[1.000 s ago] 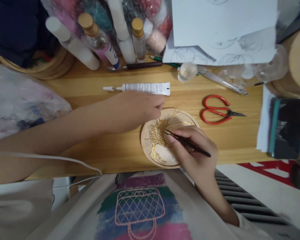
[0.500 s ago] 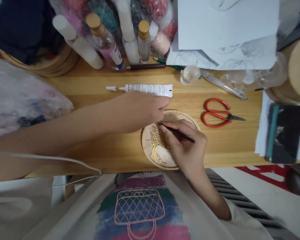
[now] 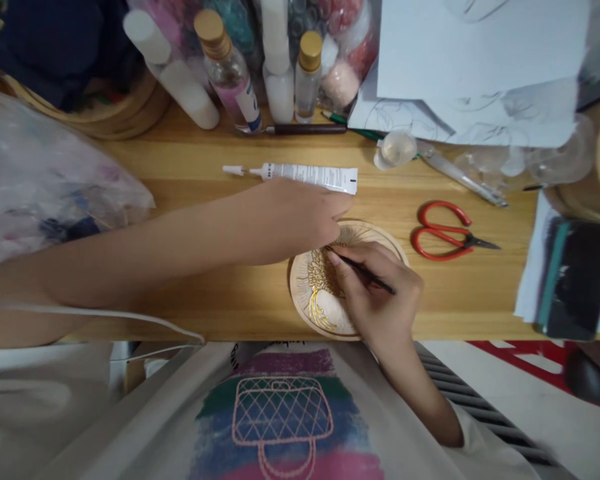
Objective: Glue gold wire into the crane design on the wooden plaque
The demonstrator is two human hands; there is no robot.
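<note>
At the near side is the front of a pale shirt [image 3: 280, 410], banded in purple, green, blue and pink, with a pink outline of a quilted bag. A white cable [image 3: 130, 319] crosses the left forearm toward the near edge of the wooden table [image 3: 220, 297].

Close to that edge lies a round pale disc [image 3: 333, 303], worked with gold feather-like lines (the brightest strands curve along its near left part). The right hand [image 3: 387, 287] covers the disc's right side, thumb and fingers pinched closed around slim dark tweezers [image 3: 367, 272], whose tips point to the far left, over the gold pattern. The left hand [image 3: 300, 220] reaches in from the left at the disc's far left rim, fingers curled under; whether they grip anything I cannot tell.

Just beyond the left hand, and partly hidden by it, lies a white tube [image 3: 325, 177], nozzle to the left. To the right of the disc rest red-handled scissors [image 3: 443, 232], blades pointing right; a dark phone [image 3: 583, 280] lies farther right.

Farther back come a dark-handled tool [image 3: 307, 129], a small clear cup [image 3: 397, 149] and a silvery knife-like tool [image 3: 463, 175]. Farthest stand a bottle of pink liquid [image 3: 235, 90] on the left and sketched papers [image 3: 480, 53] on the right.
</note>
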